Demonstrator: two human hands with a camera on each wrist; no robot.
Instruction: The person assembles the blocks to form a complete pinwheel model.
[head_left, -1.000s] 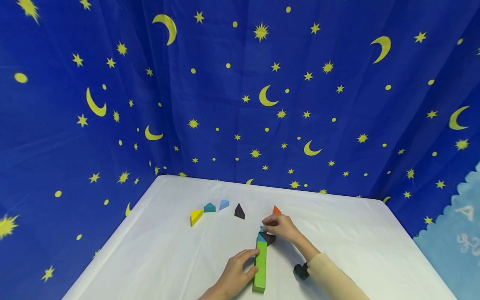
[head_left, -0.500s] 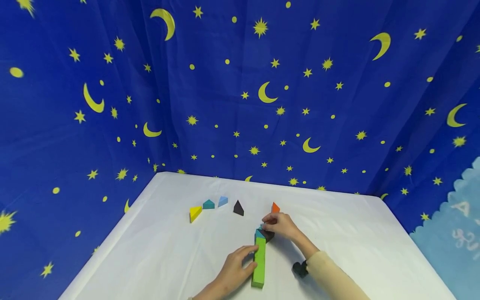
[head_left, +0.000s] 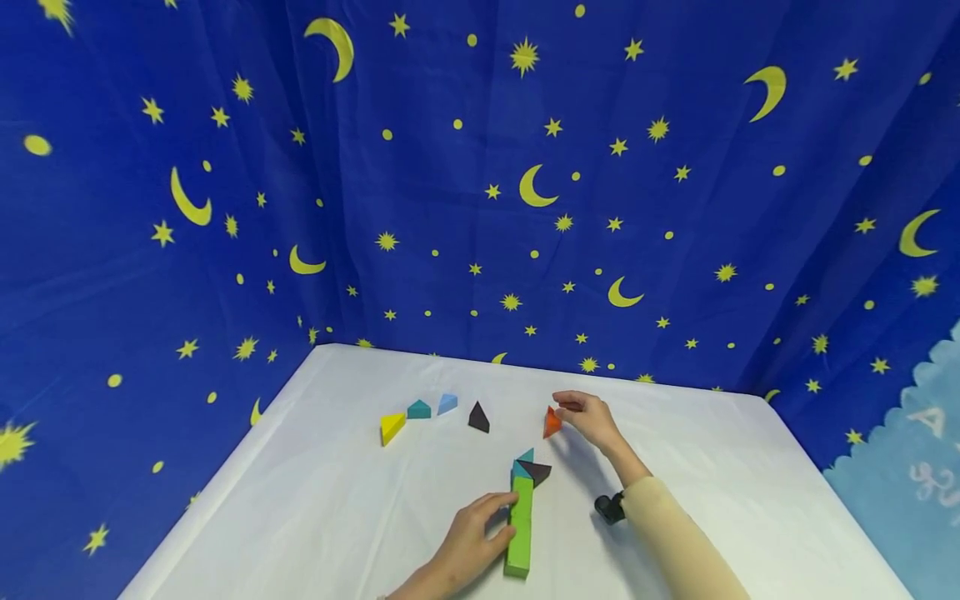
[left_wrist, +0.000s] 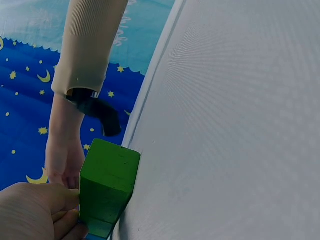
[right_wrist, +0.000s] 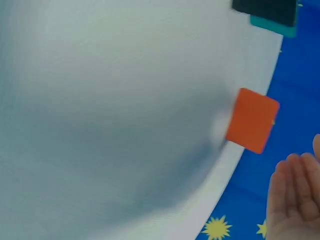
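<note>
Loosely extended and grasping nothing, the fingers of the right hand hung just beside the orange block, which stood at their nine o'clock on the bench. Reaching for it seemed the step; a pinch looked due next. The left hand, fingers relaxed, rested against the green bar from nine o'clock.

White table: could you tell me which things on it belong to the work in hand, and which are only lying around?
Seem in use:
green bar, touched by the left hand
blue pieces and black block at its far end
orange block, beside the right hand

Seem only lying about:
yellow block
teal block
light blue block
other black block
</note>
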